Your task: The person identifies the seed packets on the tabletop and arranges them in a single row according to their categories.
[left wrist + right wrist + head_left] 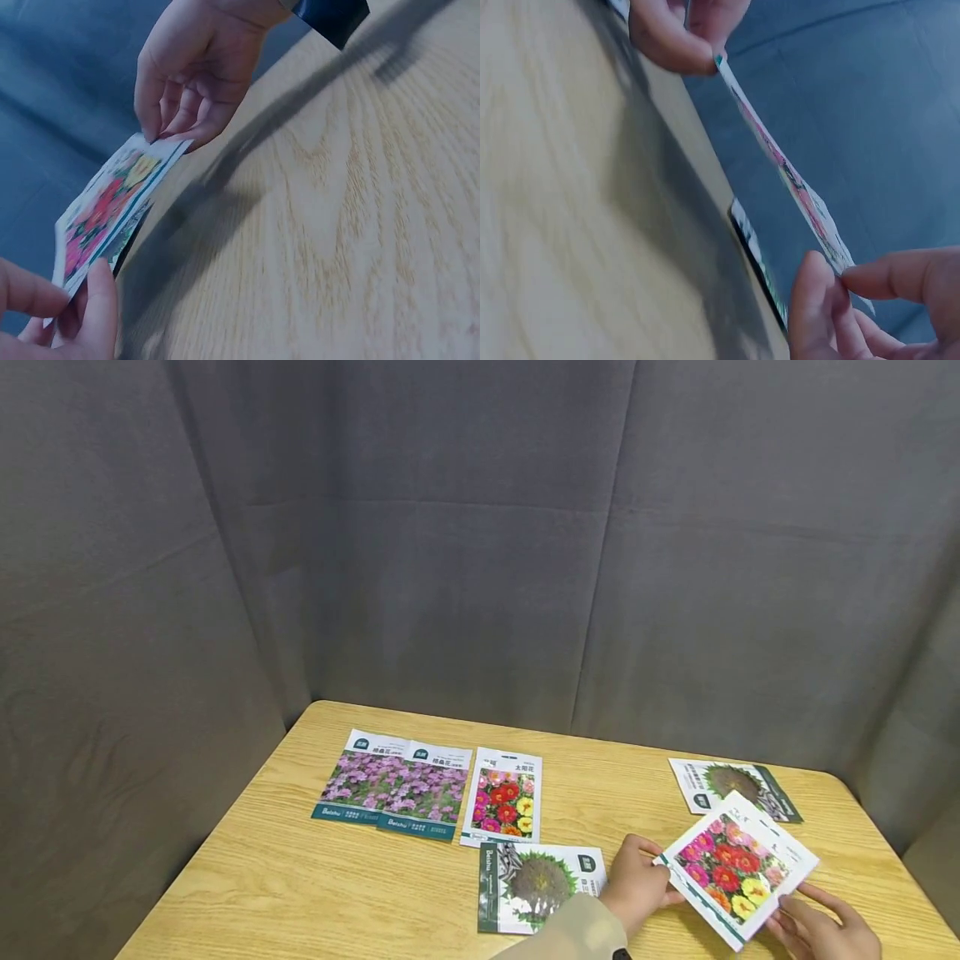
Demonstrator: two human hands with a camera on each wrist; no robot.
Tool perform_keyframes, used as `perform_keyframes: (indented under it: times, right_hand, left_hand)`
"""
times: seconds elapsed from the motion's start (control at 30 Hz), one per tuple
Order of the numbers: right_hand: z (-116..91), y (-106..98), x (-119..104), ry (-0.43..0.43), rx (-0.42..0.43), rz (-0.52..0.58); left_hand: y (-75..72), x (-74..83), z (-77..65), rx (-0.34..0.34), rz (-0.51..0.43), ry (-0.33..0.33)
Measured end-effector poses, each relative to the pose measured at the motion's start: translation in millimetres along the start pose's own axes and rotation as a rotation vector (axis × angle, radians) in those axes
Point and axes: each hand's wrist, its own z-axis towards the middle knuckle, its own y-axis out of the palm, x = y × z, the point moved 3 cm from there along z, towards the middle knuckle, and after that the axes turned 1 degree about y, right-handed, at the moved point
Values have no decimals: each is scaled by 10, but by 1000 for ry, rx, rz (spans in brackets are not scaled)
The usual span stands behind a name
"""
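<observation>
Both hands hold a white flower seed packet point(731, 868) tilted over the right part of the table, its picture of red, pink and yellow blooms facing up. My left hand point(637, 881) pinches its left corner, thumb on top, as the left wrist view also shows with the near fingers point(94, 307). At the opposite edge my right hand point(825, 927) grips it between thumb and fingers; in the right wrist view the packet point(787, 165) appears nearly edge-on. Just behind it lies a packet with a spiky green-edged plant head point(731, 785), partly covered in the head view.
Two overlapping purple-flower packets point(393, 785) lie at the left of the wooden table point(300, 877). Beside them is another red-and-yellow flower packet point(502, 797). A second spiky-plant packet point(536, 885) lies sideways near my left sleeve. Grey curtains point(465, 568) hang behind the table.
</observation>
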Motion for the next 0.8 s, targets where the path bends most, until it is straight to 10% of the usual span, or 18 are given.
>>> perform_keyframes:
  times: [0.37,0.8]
  right_hand:
    - [-492,460,-198,-267,-3,-117]
    - [-458,794,-282,-357,-88,-167]
  left_hand:
    - [-69,78,24,37,-128,5]
    - [-288,312,115,9,95,141]
